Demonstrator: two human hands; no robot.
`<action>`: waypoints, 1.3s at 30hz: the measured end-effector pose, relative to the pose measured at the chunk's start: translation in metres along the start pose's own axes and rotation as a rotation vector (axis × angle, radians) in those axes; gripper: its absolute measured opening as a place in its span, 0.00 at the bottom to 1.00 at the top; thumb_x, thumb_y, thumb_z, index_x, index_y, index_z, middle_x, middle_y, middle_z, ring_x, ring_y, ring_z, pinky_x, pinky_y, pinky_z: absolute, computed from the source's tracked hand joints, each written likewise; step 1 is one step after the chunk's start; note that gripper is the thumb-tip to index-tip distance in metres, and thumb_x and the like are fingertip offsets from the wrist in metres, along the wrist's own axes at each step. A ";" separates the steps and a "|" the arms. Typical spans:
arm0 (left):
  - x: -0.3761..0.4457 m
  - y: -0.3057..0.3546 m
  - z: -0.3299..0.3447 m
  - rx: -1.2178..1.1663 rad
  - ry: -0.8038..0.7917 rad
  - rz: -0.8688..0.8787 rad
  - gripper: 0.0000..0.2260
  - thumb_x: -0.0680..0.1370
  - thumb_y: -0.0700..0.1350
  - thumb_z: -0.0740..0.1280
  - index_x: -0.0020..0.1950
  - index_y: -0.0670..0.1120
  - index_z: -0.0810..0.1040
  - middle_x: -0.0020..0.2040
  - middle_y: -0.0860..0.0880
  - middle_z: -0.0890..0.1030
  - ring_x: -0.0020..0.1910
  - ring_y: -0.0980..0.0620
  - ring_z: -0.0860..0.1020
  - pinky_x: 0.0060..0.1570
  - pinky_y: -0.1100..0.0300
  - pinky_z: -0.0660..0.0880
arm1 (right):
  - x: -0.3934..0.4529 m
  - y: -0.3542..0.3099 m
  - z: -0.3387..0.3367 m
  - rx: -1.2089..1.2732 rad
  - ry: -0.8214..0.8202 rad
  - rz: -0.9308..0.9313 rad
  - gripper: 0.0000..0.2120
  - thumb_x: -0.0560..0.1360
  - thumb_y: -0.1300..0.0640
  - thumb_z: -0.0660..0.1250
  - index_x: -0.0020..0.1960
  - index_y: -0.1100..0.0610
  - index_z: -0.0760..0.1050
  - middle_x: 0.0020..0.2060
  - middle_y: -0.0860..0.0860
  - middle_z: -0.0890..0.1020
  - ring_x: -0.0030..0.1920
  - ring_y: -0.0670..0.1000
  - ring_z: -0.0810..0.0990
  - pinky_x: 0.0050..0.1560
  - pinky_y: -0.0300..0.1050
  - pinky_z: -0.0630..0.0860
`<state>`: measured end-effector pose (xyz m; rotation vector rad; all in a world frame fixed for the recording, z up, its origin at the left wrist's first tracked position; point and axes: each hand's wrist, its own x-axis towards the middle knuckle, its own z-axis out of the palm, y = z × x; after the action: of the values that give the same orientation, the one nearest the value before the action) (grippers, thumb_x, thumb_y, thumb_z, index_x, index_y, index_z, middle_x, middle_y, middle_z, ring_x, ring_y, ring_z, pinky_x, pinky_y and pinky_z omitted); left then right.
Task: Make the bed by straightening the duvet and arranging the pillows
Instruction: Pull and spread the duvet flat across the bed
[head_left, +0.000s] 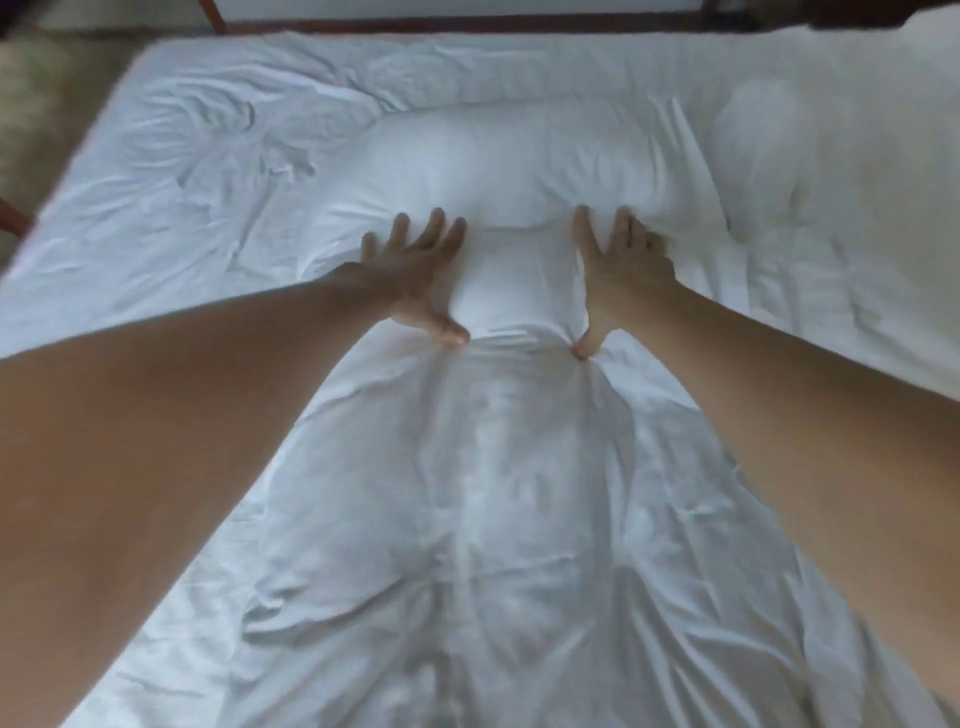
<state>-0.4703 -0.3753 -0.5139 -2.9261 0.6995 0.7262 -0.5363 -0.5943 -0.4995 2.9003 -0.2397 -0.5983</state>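
Both bare arms reach forward over a white bed (156, 171). The left hand (415, 275) lies on the white duvet (493, 493) with its fingers spread and fairly straight, pressing down beside a soft bulge in the cloth, the thumb stretched back toward the person. The right hand (618, 270) presses in the same way on the other side of that bulge, fingers spread, its fingertips sunk into the near edge of a pillow (519, 161); the thumb tip digs into a gathered fold of the duvet. The two hands are apart, with the raised strip of bedding between them, and neither is curled around anything.

The pillow lies crosswise just beyond the hands, near the middle of the bed's far half, puffed and dented where the hands meet it. The duvet runs from the hands back toward the person in a long rumpled ridge, with creases fanning out on both sides.

A second pale mound, seemingly another pillow (810, 150), sits at the far right, too blurred to be sure. Beyond the bed runs a dark wooden rail (467, 23). At the left edge is a tan floor (36, 104) and a reddish wooden piece (13, 221), cut off by the frame. The whole view is soft with blur, and the forearms hide much of the bedding at both lower corners.
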 end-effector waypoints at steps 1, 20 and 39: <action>0.008 0.002 0.006 0.023 -0.016 0.001 0.63 0.62 0.68 0.75 0.79 0.55 0.32 0.79 0.52 0.32 0.78 0.39 0.35 0.74 0.33 0.42 | 0.010 -0.002 0.008 -0.006 -0.034 0.018 0.78 0.52 0.39 0.84 0.77 0.54 0.26 0.76 0.68 0.39 0.78 0.64 0.42 0.76 0.58 0.48; 0.067 0.009 0.047 0.212 -0.027 -0.047 0.67 0.55 0.73 0.75 0.80 0.53 0.37 0.81 0.50 0.37 0.78 0.39 0.35 0.73 0.32 0.39 | 0.086 -0.025 0.037 -0.063 -0.387 -0.022 0.80 0.52 0.43 0.85 0.75 0.57 0.22 0.75 0.72 0.45 0.76 0.70 0.49 0.74 0.62 0.57; -0.159 0.078 0.154 0.005 0.203 -0.183 0.33 0.76 0.65 0.32 0.80 0.54 0.38 0.81 0.52 0.38 0.78 0.48 0.33 0.74 0.40 0.32 | -0.166 0.008 0.154 0.403 0.032 -0.064 0.29 0.82 0.39 0.39 0.80 0.47 0.41 0.80 0.50 0.42 0.79 0.48 0.39 0.78 0.50 0.38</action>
<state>-0.6970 -0.3561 -0.5740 -3.0345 0.4348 0.4144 -0.7496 -0.5911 -0.5749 3.3137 -0.2944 -0.5693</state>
